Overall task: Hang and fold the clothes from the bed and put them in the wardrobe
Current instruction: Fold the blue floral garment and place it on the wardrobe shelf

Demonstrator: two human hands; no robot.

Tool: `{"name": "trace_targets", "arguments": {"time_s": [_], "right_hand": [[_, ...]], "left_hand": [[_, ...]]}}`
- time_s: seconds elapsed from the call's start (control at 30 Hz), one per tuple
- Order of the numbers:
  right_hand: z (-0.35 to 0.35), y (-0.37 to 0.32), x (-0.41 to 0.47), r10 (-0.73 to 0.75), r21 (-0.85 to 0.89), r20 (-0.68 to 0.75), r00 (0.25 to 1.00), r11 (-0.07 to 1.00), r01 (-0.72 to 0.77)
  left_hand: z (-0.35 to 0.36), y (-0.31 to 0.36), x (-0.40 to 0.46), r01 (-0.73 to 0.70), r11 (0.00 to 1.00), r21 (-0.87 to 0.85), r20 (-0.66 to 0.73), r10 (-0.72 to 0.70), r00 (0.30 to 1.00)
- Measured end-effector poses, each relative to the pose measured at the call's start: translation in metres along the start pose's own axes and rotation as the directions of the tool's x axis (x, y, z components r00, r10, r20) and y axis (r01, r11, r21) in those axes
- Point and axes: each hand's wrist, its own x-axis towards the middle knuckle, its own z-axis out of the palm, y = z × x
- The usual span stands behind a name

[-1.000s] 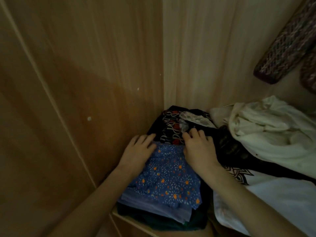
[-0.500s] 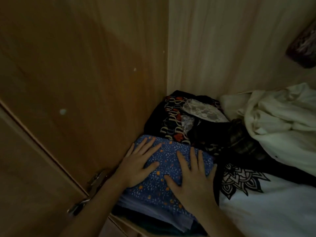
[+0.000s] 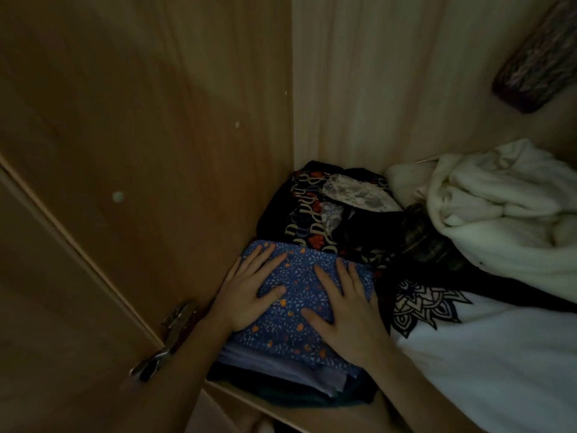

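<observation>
A folded blue garment with orange and white specks (image 3: 296, 310) lies on top of a stack of folded clothes at the left end of a wardrobe shelf (image 3: 315, 415). My left hand (image 3: 249, 292) rests flat on its left side, fingers spread. My right hand (image 3: 346, 310) presses flat on its right side, fingers apart. Neither hand grips the cloth. Behind the stack sits a black patterned garment (image 3: 306, 214) in the corner.
A white shirt with a black mandala print (image 3: 468, 345) lies to the right. A crumpled cream cloth (image 3: 499, 210) sits at the back right. The wardrobe side wall (image 3: 156, 120) stands close on the left, with a metal hinge (image 3: 168, 335). A knitted item (image 3: 540, 60) hangs top right.
Both hands slid back from the far edge of the blue garment and now lie flat on top of it. The view dipped and came closer.
</observation>
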Motion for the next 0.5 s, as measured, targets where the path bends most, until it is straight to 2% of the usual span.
{"name": "trace_targets", "arguments": {"time_s": [0.13, 0.23, 0.37, 0.43, 0.5], "right_hand": [[-0.001, 0.001, -0.016, 0.077, -0.055, -0.109, 0.991, 0.995, -0.084], [-0.005, -0.005, -0.019, 0.129, -0.008, -0.041, 0.991, 0.992, -0.129], [-0.028, -0.013, -0.019, 0.144, -0.110, 0.074, 0.987, 0.985, -0.136], [-0.041, -0.017, -0.024, 0.121, -0.172, 0.061, 0.991, 0.979, -0.108], [-0.052, -0.019, -0.036, 0.096, -0.192, -0.003, 0.995, 0.977, -0.095]], "left_hand": [[-0.002, 0.000, 0.000, 0.005, 1.000, 0.009, 0.016, -0.005, 1.000], [-0.007, 0.006, -0.001, 0.024, 0.997, 0.069, 0.066, -0.028, 0.997], [-0.015, 0.015, -0.005, 0.025, 0.975, 0.221, 0.091, -0.046, 0.995], [-0.021, 0.021, -0.010, 0.019, 0.963, 0.268, 0.032, -0.029, 0.999], [-0.026, 0.030, -0.024, 0.001, 0.971, 0.238, -0.064, 0.015, 0.998]]}}
